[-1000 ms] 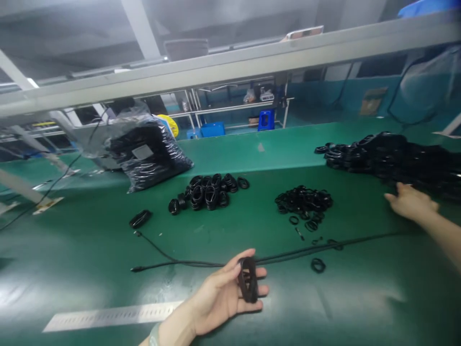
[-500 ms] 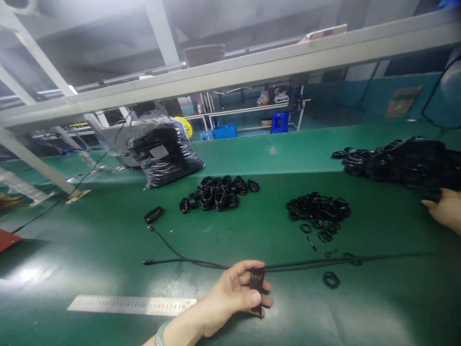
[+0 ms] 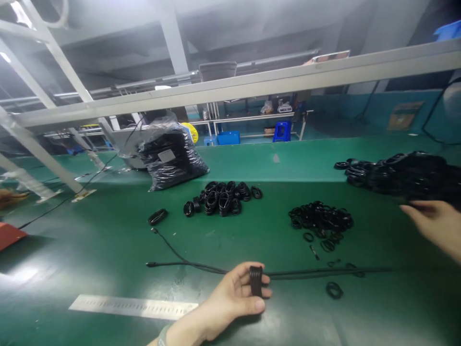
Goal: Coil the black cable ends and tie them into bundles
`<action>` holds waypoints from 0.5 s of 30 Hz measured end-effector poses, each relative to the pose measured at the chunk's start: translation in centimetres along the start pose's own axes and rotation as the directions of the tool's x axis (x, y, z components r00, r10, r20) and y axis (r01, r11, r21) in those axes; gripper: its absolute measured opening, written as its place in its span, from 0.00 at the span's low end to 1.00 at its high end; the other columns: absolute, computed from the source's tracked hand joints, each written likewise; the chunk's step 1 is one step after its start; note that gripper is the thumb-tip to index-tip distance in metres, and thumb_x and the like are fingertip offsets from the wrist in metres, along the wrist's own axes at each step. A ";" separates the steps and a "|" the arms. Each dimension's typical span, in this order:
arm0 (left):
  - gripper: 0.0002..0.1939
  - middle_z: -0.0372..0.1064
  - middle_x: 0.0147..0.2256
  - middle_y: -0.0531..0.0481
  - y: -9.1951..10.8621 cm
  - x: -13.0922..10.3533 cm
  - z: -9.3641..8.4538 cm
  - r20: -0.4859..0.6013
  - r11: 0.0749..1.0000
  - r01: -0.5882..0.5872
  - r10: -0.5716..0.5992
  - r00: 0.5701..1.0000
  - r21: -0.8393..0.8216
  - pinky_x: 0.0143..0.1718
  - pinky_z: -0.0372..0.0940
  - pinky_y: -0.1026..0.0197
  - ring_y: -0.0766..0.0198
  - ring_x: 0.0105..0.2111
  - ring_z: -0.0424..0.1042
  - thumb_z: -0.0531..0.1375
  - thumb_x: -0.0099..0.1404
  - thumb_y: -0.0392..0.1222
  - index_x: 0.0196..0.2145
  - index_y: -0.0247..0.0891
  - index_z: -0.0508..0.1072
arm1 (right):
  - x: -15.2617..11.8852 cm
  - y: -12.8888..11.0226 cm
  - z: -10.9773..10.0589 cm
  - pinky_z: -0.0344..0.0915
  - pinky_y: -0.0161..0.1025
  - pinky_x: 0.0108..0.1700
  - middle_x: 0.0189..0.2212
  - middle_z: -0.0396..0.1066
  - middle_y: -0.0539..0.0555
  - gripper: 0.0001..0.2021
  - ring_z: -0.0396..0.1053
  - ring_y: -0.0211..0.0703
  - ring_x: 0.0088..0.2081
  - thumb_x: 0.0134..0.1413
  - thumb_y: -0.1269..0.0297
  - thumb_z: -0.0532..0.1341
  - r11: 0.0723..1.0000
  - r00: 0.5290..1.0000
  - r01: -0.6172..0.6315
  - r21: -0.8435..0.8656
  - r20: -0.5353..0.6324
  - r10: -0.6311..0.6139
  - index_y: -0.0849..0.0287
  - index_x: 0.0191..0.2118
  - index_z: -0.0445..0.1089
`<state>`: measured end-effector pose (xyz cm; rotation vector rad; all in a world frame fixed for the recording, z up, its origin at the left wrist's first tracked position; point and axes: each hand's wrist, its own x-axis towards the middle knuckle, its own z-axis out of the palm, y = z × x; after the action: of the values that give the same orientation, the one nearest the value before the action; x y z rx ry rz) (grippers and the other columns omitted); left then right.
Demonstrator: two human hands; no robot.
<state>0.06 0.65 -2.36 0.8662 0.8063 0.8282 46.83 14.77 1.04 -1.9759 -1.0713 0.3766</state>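
Note:
My left hand (image 3: 239, 295) holds a coiled black cable (image 3: 256, 279) against its fingers, with the thumb at the coil's lower end. Behind that hand, a long black cable (image 3: 317, 274) stretches across the green bench, its forked ends (image 3: 169, 257) lying to the left. At the right, my right hand (image 3: 434, 221) is closed, fingers together, beside a large heap of black cables (image 3: 406, 170); something dark at its fingertips is too blurred to name. Between the hands lies a pile of small black bands (image 3: 320, 217), with a loose black ring (image 3: 334, 290) nearer me.
Several wound cable coils (image 3: 219, 197) are grouped mid-bench, and a single coil (image 3: 157, 216) lies to their left. Behind them stands a plastic bag of black goods (image 3: 176, 158). A steel ruler (image 3: 133, 306) lies front left. A white rail (image 3: 230, 89) crosses above the bench.
My right hand has moved left, into fuller view beside the cable heap. My left thumb has shifted down off the coil's face. The whole view has tilted slightly.

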 end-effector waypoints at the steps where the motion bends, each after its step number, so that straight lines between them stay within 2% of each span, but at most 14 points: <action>1: 0.35 0.68 0.52 0.40 0.1 0.0 0.0 -0.020 1.000 -0.009 0.009 1.000 0.004 0.49 0.67 0.48 0.50 0.49 0.74 0.75 0.48 0.37 0.53 0.43 0.69 | -3.4 -1.7 1.0 0.61 0.52 0.41 0.47 0.72 0.77 0.14 0.72 0.60 0.50 0.57 0.58 0.65 0.996 0.998 -0.011 0.088 0.061 0.005 0.64 0.42 0.75; 2: 0.35 0.68 0.52 0.40 0.2 0.0 0.1 -0.040 1.000 -0.013 0.013 0.999 0.006 0.50 0.67 0.47 0.49 0.49 0.74 0.75 0.49 0.37 0.54 0.43 0.68 | -7.1 -3.2 2.1 0.64 0.47 0.41 0.44 0.76 0.68 0.13 0.75 0.53 0.45 0.56 0.58 0.66 0.989 0.991 -0.012 0.146 0.137 -0.008 0.59 0.44 0.74; 3: 0.36 0.68 0.52 0.40 0.4 0.0 0.3 -0.060 1.000 -0.015 0.015 0.998 0.005 0.51 0.66 0.47 0.48 0.49 0.75 0.75 0.49 0.38 0.54 0.43 0.68 | -10.9 -4.4 3.1 0.66 0.44 0.42 0.41 0.78 0.61 0.13 0.76 0.49 0.41 0.54 0.57 0.68 0.974 0.961 -0.030 0.226 0.273 -0.034 0.55 0.43 0.75; 4: 0.36 0.68 0.52 0.40 0.5 -0.1 0.5 -0.073 1.000 -0.012 0.013 0.997 0.004 0.51 0.66 0.47 0.48 0.48 0.75 0.74 0.49 0.38 0.54 0.43 0.67 | -14.6 -5.4 4.1 0.67 0.45 0.44 0.40 0.78 0.58 0.15 0.76 0.49 0.40 0.51 0.55 0.70 0.919 0.869 -0.143 0.367 0.490 -0.061 0.55 0.43 0.74; 5: 0.36 0.68 0.52 0.40 0.7 -0.2 0.7 -0.081 1.000 -0.008 0.008 0.997 0.001 0.52 0.65 0.47 0.48 0.48 0.76 0.74 0.50 0.38 0.54 0.43 0.67 | -18.1 -6.2 4.9 0.68 0.47 0.44 0.36 0.78 0.56 0.17 0.76 0.49 0.37 0.47 0.52 0.72 0.847 0.776 -0.282 0.450 0.626 -0.074 0.56 0.39 0.74; 7: 0.35 0.68 0.53 0.39 0.9 -0.4 1.2 -0.065 1.000 0.008 -0.009 0.998 -0.008 0.53 0.65 0.48 0.47 0.49 0.75 0.74 0.50 0.38 0.54 0.42 0.66 | -23.9 -7.5 6.2 0.69 0.48 0.48 0.34 0.77 0.54 0.17 0.74 0.49 0.40 0.44 0.50 0.72 0.737 0.577 -0.491 0.464 0.807 -0.124 0.57 0.34 0.73; 8: 0.35 0.68 0.54 0.38 1.0 -0.5 1.4 -0.049 1.000 0.016 -0.017 0.999 -0.011 0.53 0.65 0.48 0.47 0.50 0.75 0.74 0.50 0.37 0.54 0.42 0.66 | -26.0 -7.9 6.6 0.69 0.47 0.49 0.33 0.76 0.53 0.18 0.74 0.49 0.42 0.44 0.49 0.72 0.705 0.545 -0.533 0.467 0.827 -0.135 0.57 0.31 0.71; 9: 0.35 0.68 0.55 0.38 1.0 -0.6 1.6 -0.033 1.000 0.023 -0.023 0.999 -0.012 0.53 0.65 0.48 0.47 0.50 0.74 0.74 0.51 0.37 0.54 0.42 0.66 | -27.5 -8.2 6.9 0.68 0.46 0.50 0.35 0.76 0.53 0.18 0.73 0.49 0.43 0.44 0.49 0.72 0.688 0.547 -0.543 0.483 0.824 -0.146 0.58 0.30 0.70; 11: 0.34 0.68 0.55 0.38 1.1 -0.7 1.8 -0.016 1.000 0.022 -0.022 1.000 -0.006 0.53 0.65 0.49 0.49 0.51 0.74 0.73 0.52 0.37 0.54 0.41 0.66 | -29.0 -8.4 7.5 0.67 0.42 0.48 0.37 0.77 0.52 0.19 0.72 0.46 0.43 0.44 0.49 0.72 0.692 0.595 -0.508 0.512 0.790 -0.147 0.58 0.28 0.69; 13: 0.33 0.70 0.54 0.39 1.0 -0.8 1.8 -0.021 1.000 0.015 -0.015 1.000 0.001 0.52 0.66 0.49 0.51 0.51 0.73 0.73 0.53 0.37 0.54 0.41 0.67 | -29.3 -8.2 8.0 0.66 0.39 0.45 0.35 0.77 0.51 0.19 0.72 0.44 0.39 0.42 0.50 0.74 0.706 0.626 -0.475 0.526 0.765 -0.149 0.58 0.29 0.68; 15: 0.32 0.70 0.54 0.40 0.9 -0.8 1.7 -0.010 1.000 0.012 -0.012 1.000 -0.009 0.52 0.67 0.50 0.52 0.52 0.72 0.72 0.54 0.38 0.54 0.42 0.67 | -29.1 -7.9 8.5 0.65 0.38 0.43 0.31 0.76 0.50 0.20 0.71 0.43 0.36 0.39 0.51 0.75 0.714 0.619 -0.469 0.520 0.770 -0.154 0.57 0.32 0.69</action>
<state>0.89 -0.21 -0.64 0.8492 0.8157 0.8256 20.27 -1.66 -1.40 -1.1727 -0.9916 1.6304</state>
